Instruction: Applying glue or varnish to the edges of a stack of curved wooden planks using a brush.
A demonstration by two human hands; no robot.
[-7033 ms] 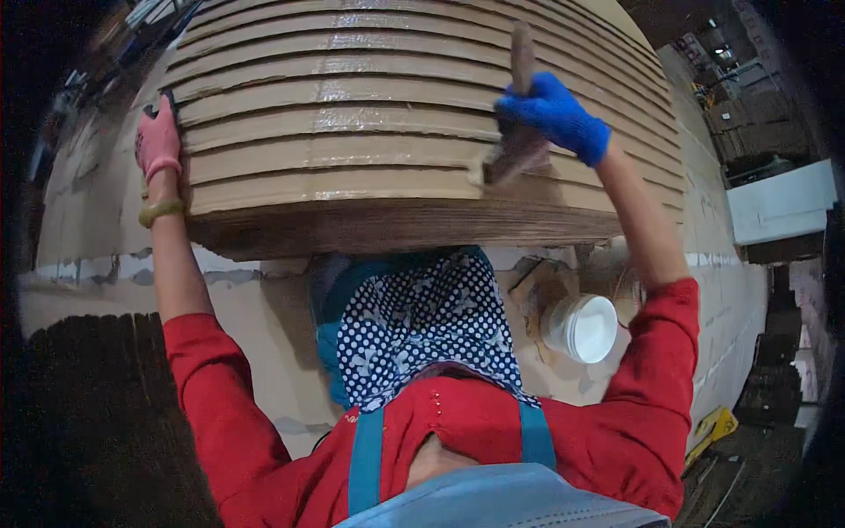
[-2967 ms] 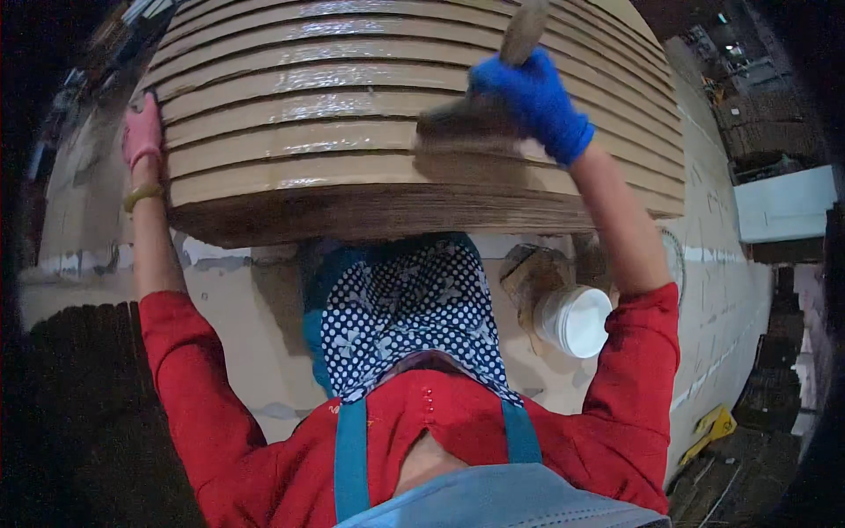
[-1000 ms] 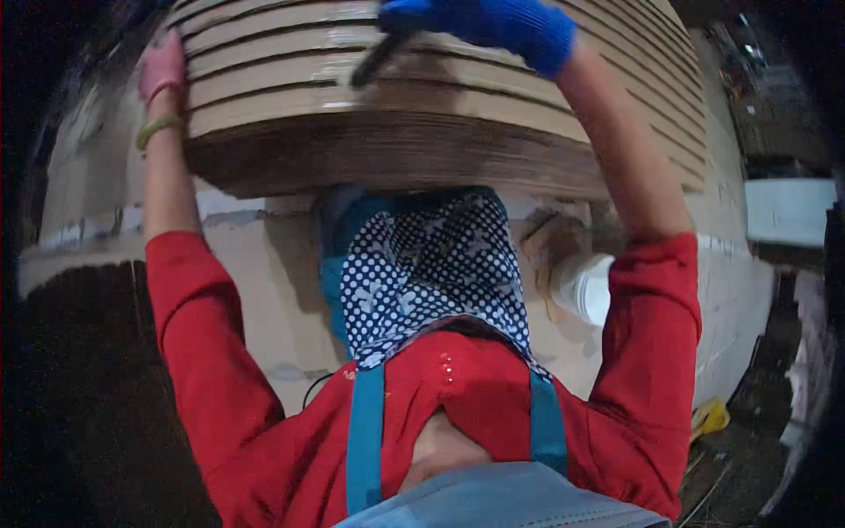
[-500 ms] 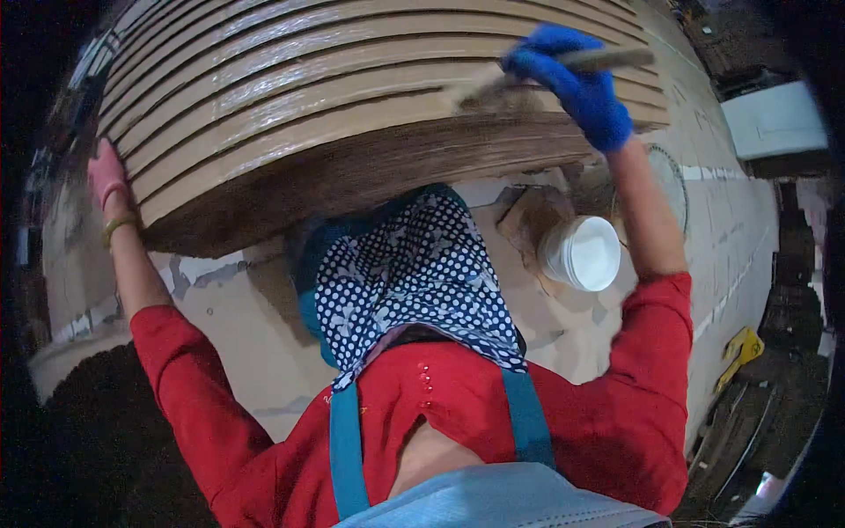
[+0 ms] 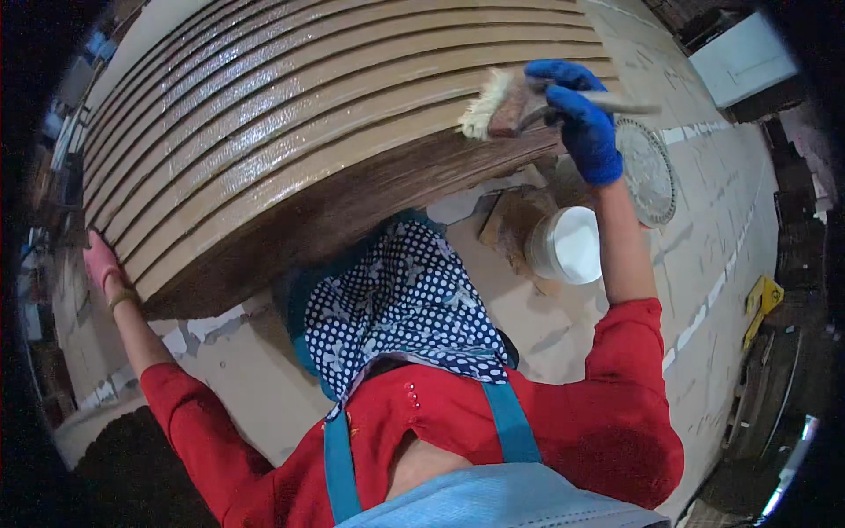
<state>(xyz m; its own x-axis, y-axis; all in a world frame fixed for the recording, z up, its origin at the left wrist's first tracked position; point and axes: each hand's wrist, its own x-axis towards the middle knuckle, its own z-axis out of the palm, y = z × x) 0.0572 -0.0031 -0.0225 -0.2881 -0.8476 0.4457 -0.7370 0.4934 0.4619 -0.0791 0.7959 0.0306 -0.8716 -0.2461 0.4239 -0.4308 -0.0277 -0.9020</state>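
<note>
My right hand (image 5: 581,119) in a blue glove is closed round the handle of a wide paintbrush (image 5: 506,110). The brush's pale bristles point left, over the near right edge of a stack of long beige boards (image 5: 334,114). These boards lie side by side in stepped rows with dark gaps, and wet, shiny patches show on their left half. My left hand (image 5: 103,260), in a pink glove, rests against the left end of the stack with its fingers stretched along it. Below my right hand stands a white bucket (image 5: 572,246), its inside white.
The bucket stands by a flattened piece of brown cardboard (image 5: 510,224). A round grey patterned disc (image 5: 647,172) lies to the right of the boards. Farther off are a white box (image 5: 744,60) and a yellow object (image 5: 763,304). Pale, scuffed sheets cover the floor.
The brush has tilted up, and its bristles now show clearly. The view has shifted, so the boards, bucket and left hand sit differently in it. My left hand stays at the stack's end.
</note>
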